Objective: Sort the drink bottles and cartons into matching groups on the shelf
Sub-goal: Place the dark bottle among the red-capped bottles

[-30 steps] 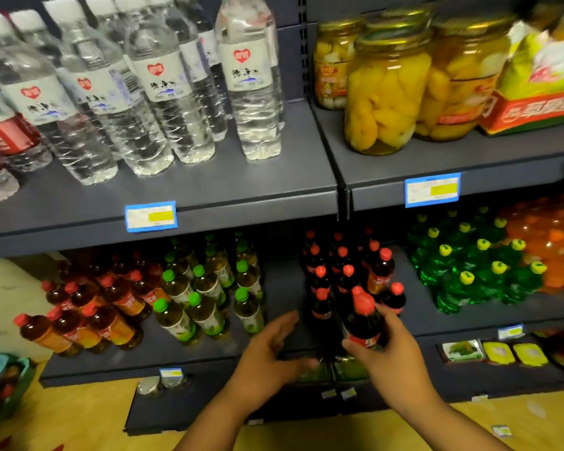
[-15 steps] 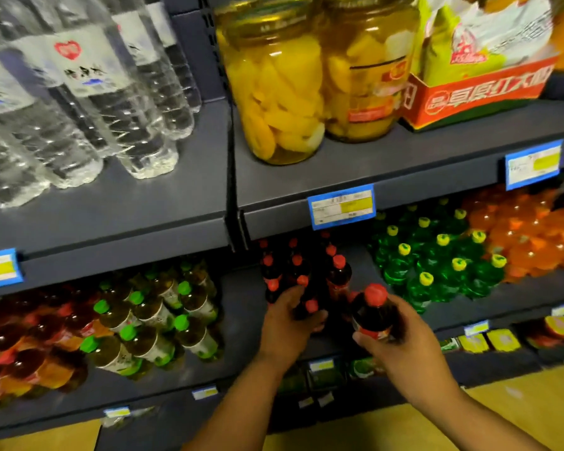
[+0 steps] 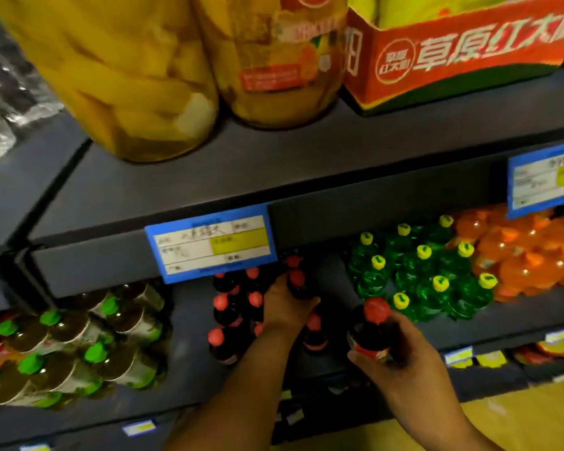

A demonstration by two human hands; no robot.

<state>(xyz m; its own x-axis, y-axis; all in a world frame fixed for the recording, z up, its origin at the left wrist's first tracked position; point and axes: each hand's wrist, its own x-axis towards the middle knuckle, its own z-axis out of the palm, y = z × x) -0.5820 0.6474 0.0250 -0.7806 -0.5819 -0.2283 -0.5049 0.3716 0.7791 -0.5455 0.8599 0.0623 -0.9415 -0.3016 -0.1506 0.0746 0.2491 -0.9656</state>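
Right grip clasped a red-capped cola bottle at the shelf front. Left grip grasped a standing bottle in the cola group. Advised: part a gap, then seat it upright.

Cola bottles btwn teas & sodas

Holding dark red-capped bottle in right hand, just in front of lower shelf. Gripping second cola bottle with left hand inside red-capped group. Flanked left by green-capped tea bottles, right by yellow-capped green bottles, then orange bottles. Above: fruit jars, red carton, blue price tag. Blurry overall.
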